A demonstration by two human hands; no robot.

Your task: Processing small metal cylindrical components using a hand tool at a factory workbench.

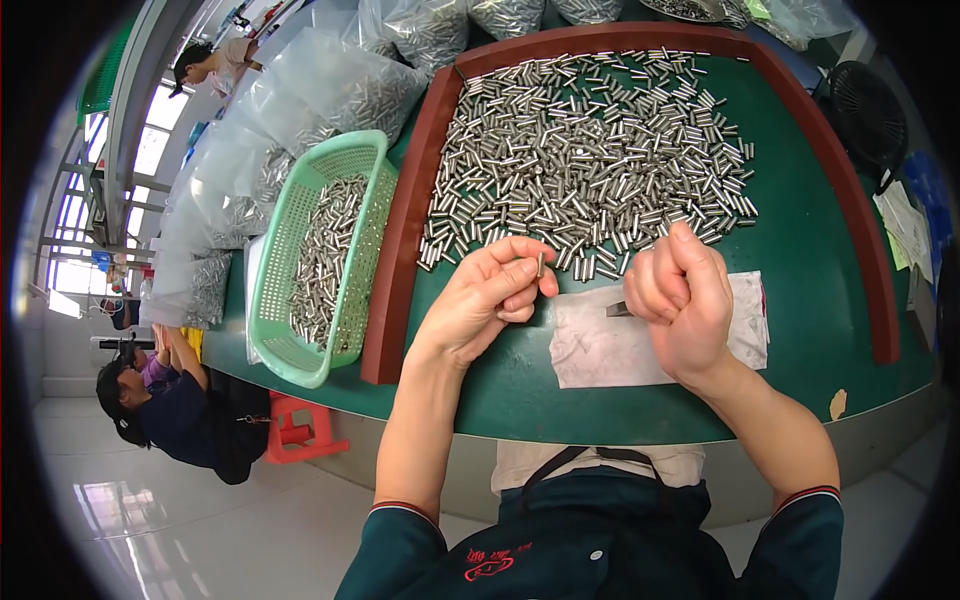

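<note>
Between the thumb and index finger of my left hand point(495, 295) is one short, shiny metal pin point(541, 265), held roughly upright. My right hand point(683, 295) is curled into a fist with the thumb up. A small flat grey metal tip point(618, 310) sticks out of its lower left side, while the rest of that tool is hidden in the fist. Under the right hand lies a smudged white cloth point(590, 360). Just beyond both hands spreads a large heap of similar metal pins point(600, 160) on the green tabletop point(520, 410).
A brown-red raised border point(410, 230) surrounds the heap. On its left stands a light green basket point(275, 290) partly filled with pins. Clear bags of pins point(350, 95) line the far left. A black fan point(868, 115) is at right. Another person point(190, 415) sits at left near a red stool point(300, 430).
</note>
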